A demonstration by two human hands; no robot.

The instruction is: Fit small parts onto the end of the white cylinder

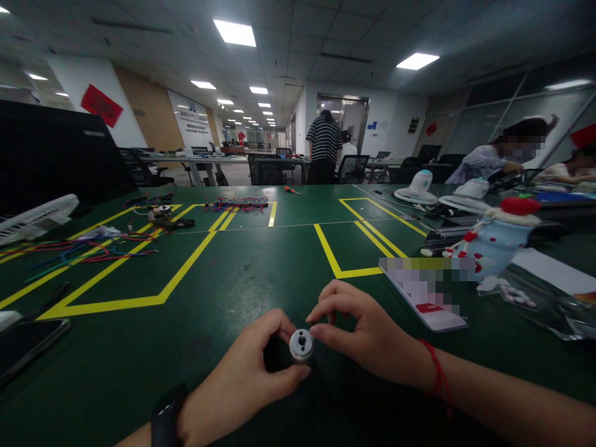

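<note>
A small round silver metal part, with dark holes in its top face, is held between the thumb and fingers of my left hand. It is above the green table near the front. Just to its right, my right hand has thumb and index finger pinched together close to the part's upper right edge. Whatever may be between those fingertips is too small to make out. A dark band is around my left wrist and a red string around my right.
On the green table, a phone lies right of my right hand, beside a light blue cup. Another phone is at the left edge. Coloured wires and an orange screwdriver lie further off. People are beyond.
</note>
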